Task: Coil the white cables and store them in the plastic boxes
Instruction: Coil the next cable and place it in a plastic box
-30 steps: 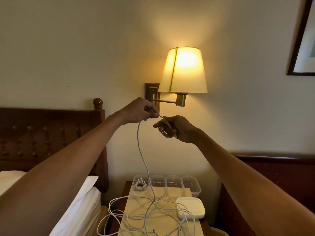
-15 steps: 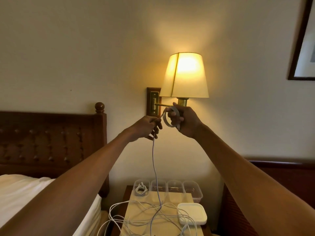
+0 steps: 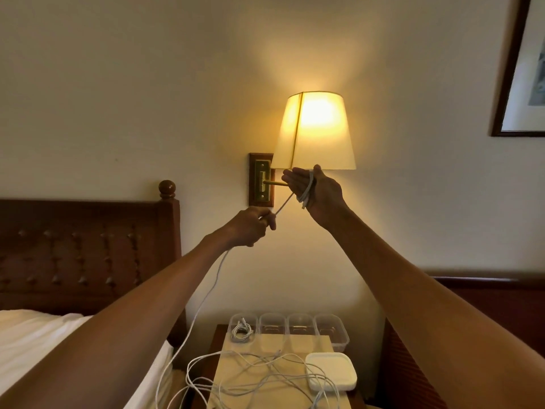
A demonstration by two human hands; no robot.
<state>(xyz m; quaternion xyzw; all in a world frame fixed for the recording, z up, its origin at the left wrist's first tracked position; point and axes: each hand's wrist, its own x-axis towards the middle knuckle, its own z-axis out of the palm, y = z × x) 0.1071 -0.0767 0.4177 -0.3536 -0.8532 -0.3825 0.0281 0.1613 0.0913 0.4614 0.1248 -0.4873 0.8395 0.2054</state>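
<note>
White cable (image 3: 307, 191) is wound in a few loops around the right hand (image 3: 320, 193). The fingers of this hand are stretched out and the thumb points up. One end of the cable hangs under the loops. How the loops lie behind the palm is hidden. From there a tight piece of cable runs to 7 o'clock into the left hand (image 3: 253, 226), which pinches it between curled fingers. Then the cable falls behind the left forearm to the loose cables (image 3: 250, 376) at 6 o'clock. These are tangled, and their number is hard to tell.

They lie on a pale mat (image 3: 298, 343) on the wooden nightstand (image 3: 219, 340), whose near part is cut off by the lower edge. At its back stand four clear plastic boxes (image 3: 330, 329) in a row. The leftmost holds a coiled cable (image 3: 241, 332). A white lid (image 3: 331, 370) lies at 5 o'clock.

The lit wall lamp (image 3: 315, 131) is just behind the right hand. A dark headboard (image 3: 88, 246) and white bedding (image 3: 35, 343) are at 8 o'clock. A framed picture (image 3: 507, 84) is cut off at 2 o'clock.
</note>
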